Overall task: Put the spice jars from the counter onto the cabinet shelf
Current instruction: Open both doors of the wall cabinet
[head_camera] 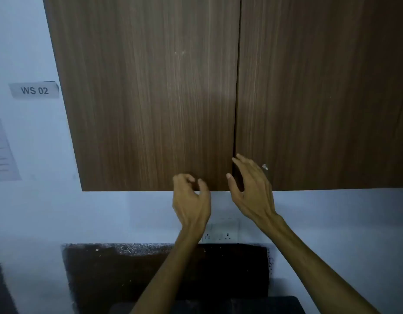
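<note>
1. While both doors of the brown wood-grain wall cabinet (150,98) were closed, the shelf stayed hidden behind them.
2. Left hand (190,200): fingers loosely curled, holding nothing, at the left door's bottom edge.
3. Right hand (250,189): fingers spread, nearer the upright centre seam.
4. Spice jars: none visible; dark speckled counter (128,268) lay below.

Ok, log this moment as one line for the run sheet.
phase: reaching to open | brown wood-grain cabinet doors: shut | left hand: curled at left door's bottom edge | right hand: fingers at centre seam | spice jars: not in view
</note>
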